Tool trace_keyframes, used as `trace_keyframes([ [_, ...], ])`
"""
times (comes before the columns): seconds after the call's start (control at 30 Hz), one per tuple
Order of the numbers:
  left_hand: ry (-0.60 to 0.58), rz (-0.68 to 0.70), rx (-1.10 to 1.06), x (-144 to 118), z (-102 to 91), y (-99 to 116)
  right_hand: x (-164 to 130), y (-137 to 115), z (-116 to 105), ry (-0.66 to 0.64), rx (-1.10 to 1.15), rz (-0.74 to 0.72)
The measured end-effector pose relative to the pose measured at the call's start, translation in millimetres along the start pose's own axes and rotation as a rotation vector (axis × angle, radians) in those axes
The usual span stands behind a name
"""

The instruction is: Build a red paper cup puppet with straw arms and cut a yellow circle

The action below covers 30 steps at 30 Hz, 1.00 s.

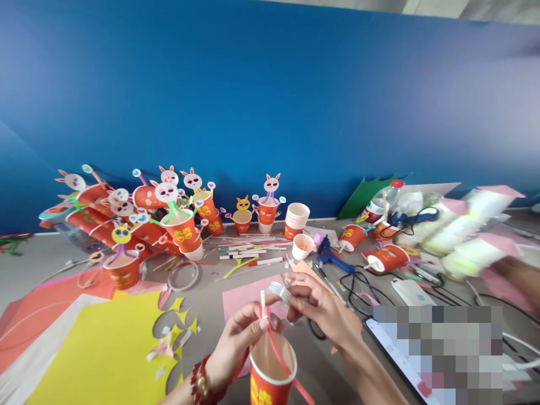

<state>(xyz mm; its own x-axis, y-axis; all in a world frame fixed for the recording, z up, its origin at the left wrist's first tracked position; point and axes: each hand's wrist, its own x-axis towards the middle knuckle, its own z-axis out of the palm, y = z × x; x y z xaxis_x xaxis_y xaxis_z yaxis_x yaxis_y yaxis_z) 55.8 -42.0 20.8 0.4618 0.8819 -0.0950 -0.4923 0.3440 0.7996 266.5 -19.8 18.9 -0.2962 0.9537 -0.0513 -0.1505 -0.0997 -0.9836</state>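
My left hand (242,332) pinches the top of a red strip (276,349) together with a short white stick (263,301), just above the rim of an orange-red paper cup (273,388). The strip hangs down across the cup's mouth and out over its right side. The cup is upright, with yellow lettering on its front. My right hand (314,304), fingers closed, holds a small roll of tape (282,292) close to the stick. A pink paper sheet (236,292) lies flat beneath my hands. A beaded bracelet circles my left wrist.
Paper cups with rabbit faces (179,225) crowd the back left. Yellow paper (105,349) with cut-out scraps lies left. Several markers (253,253) sit mid-table before stacked cups (296,219). A blue glue gun (333,256), cables and a phone (400,360) are right. Another person's arm (521,275) reaches in.
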Motion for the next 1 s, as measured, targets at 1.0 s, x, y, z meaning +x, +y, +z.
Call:
trace_keyframes([
  [1.0, 0.000, 0.083, 0.188, 2, -7.4, 11, 5, -27, 40, -0.128, -0.117, -0.142],
])
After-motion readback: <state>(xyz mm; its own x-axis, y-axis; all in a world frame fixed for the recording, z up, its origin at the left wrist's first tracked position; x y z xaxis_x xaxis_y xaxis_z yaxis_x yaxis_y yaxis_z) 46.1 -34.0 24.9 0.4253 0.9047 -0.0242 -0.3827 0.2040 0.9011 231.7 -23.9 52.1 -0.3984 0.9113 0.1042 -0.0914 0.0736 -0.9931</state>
